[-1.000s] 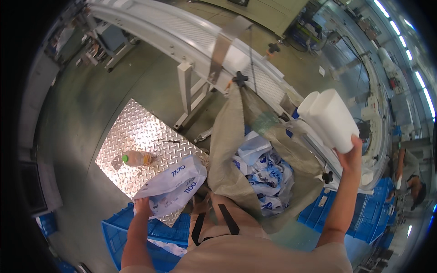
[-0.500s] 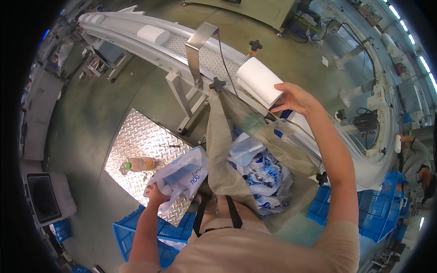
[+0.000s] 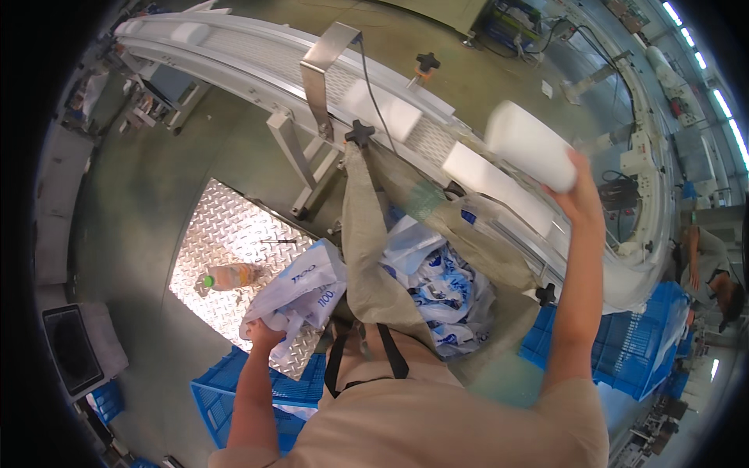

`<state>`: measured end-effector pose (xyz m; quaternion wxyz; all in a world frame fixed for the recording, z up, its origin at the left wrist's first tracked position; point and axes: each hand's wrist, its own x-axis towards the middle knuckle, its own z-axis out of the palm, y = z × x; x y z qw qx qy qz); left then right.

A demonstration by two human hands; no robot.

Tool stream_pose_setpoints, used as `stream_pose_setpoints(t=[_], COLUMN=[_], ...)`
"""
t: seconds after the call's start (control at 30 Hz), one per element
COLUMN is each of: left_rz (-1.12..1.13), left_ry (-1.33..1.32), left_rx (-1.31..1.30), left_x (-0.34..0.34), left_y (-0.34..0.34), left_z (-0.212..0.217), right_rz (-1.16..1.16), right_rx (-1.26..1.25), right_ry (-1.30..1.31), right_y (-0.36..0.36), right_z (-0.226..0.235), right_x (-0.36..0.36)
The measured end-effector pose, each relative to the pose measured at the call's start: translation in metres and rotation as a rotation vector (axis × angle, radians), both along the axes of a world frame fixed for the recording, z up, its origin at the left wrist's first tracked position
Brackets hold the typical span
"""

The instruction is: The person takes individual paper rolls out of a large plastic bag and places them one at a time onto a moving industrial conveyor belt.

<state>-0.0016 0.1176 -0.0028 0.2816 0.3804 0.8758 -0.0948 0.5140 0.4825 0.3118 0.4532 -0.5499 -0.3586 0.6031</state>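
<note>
My right hand (image 3: pixel 579 191) grips the end of a white paper roll (image 3: pixel 532 147), slightly blurred, tilted and raised over the conveyor belt (image 3: pixel 431 139). Below it, a white roll (image 3: pixel 499 187) lies on the near side of the belt, and another white roll (image 3: pixel 382 111) lies further left, partly behind a thin cable. Low on the left, my left hand (image 3: pixel 264 334) clutches the edge of a white plastic bag (image 3: pixel 306 292) with blue print. The bag hangs loosely over the metal plate; its inside is mostly hidden.
A grey-green cloth sack (image 3: pixel 365 257) hangs open below the conveyor, with crumpled blue-and-white plastic bags (image 3: pixel 445 288) inside. A bottle (image 3: pixel 230 277) with a green cap rests on the diamond-pattern metal plate (image 3: pixel 211 234). Blue crates (image 3: pixel 624 343) stand at both sides. A metal bracket (image 3: pixel 316 78) arches over the belt.
My right hand has moved right and lifted its roll off the belt. Other rolls have travelled rightward along the conveyor. The left hand still holds the bag.
</note>
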Motion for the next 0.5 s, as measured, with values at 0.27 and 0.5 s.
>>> stream_pose_setpoints(t=[0.27, 0.5], left_rz=[-0.078, -0.279], left_ry=[0.084, -0.101], left_rx=[0.243, -0.285], left_x=[0.016, -0.003], left_y=[0.002, 0.021], left_z=[-0.026, -0.018], right_rz=[-0.249, -0.148], right_rx=[-0.141, -0.125], right_ry=[-0.464, -1.317], right_y=[-0.115, -0.094], right_z=[-0.006, -0.058], right_x=[0.119, 0.132])
